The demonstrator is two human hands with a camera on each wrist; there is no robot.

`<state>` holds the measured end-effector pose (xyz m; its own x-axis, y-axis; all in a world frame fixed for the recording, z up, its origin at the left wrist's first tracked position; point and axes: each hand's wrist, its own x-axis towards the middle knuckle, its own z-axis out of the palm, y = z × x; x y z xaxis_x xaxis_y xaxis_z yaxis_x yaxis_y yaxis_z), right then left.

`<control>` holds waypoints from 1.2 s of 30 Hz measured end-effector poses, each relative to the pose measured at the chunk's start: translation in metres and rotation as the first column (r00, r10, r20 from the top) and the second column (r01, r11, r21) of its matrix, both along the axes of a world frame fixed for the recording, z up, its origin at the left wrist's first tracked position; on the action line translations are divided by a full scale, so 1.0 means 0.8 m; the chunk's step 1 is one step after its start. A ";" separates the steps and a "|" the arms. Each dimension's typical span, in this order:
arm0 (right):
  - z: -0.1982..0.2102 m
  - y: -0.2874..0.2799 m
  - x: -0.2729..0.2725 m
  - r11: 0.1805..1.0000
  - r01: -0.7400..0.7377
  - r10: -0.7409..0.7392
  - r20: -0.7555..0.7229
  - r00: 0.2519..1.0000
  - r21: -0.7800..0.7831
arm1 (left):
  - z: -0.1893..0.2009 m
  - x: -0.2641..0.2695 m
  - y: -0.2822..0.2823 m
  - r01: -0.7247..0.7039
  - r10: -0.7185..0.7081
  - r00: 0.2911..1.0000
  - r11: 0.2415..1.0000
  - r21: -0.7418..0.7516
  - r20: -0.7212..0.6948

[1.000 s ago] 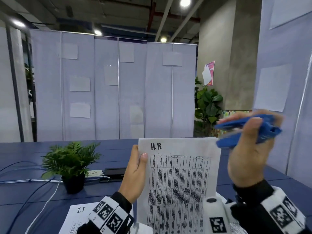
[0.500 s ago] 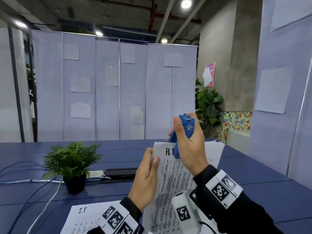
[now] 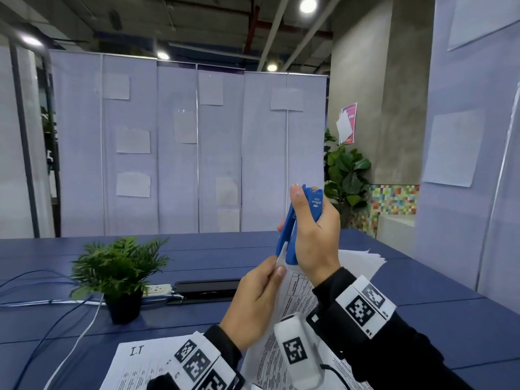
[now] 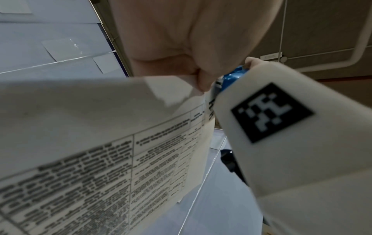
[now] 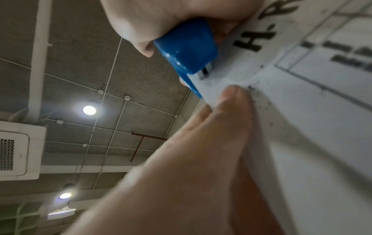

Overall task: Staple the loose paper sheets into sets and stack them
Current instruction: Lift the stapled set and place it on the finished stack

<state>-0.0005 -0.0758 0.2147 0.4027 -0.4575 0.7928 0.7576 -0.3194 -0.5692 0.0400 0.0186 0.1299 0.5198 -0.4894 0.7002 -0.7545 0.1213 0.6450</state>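
1. Your right hand (image 3: 315, 243) holds the blue stapler (image 3: 298, 220), fingers curled tight round it.
2. Your left hand (image 3: 253, 302) pinches the papers (image 5: 302, 111) at the corner, just under the stapler's mouth.
3. That corner sits inside the stapler.
4. More sheets (image 3: 135, 367) lie on the counter (image 3: 422, 333) below your left wrist.

Pale partition panels (image 3: 180, 147) run across the back, blank sheets pinned on them. Round ceiling lights (image 3: 308, 5) glow among exposed pipes. A concrete column (image 3: 374, 88) stands right, a leafy plant (image 3: 346, 175) at its foot. Dark blue table (image 3: 213, 251) carries a small potted fern (image 3: 119, 266) and cables.
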 end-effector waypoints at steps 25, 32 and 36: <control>-0.056 -0.143 -0.062 0.902 0.426 -0.423 -0.057 0.904 0.070 | 0.006 0.013 0.016 0.058 -0.117 0.962 0.971 -0.233 -0.249; -0.222 -0.239 -0.066 0.718 0.145 -0.694 -0.684 0.223 -0.681 | 0.011 0.018 0.026 0.050 -0.151 0.949 0.940 -0.338 -0.278; -0.266 -0.233 -0.067 0.670 -0.205 -0.715 -0.694 0.081 -0.714 | 0.011 0.017 0.027 0.043 -0.157 0.943 0.932 -0.361 -0.293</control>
<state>-0.0542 -0.2624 0.0016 0.8996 -0.4360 -0.0264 -0.4286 -0.8695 -0.2455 0.0535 0.0404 0.1391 0.7002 -0.3081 0.6440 -0.4934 0.4430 0.7485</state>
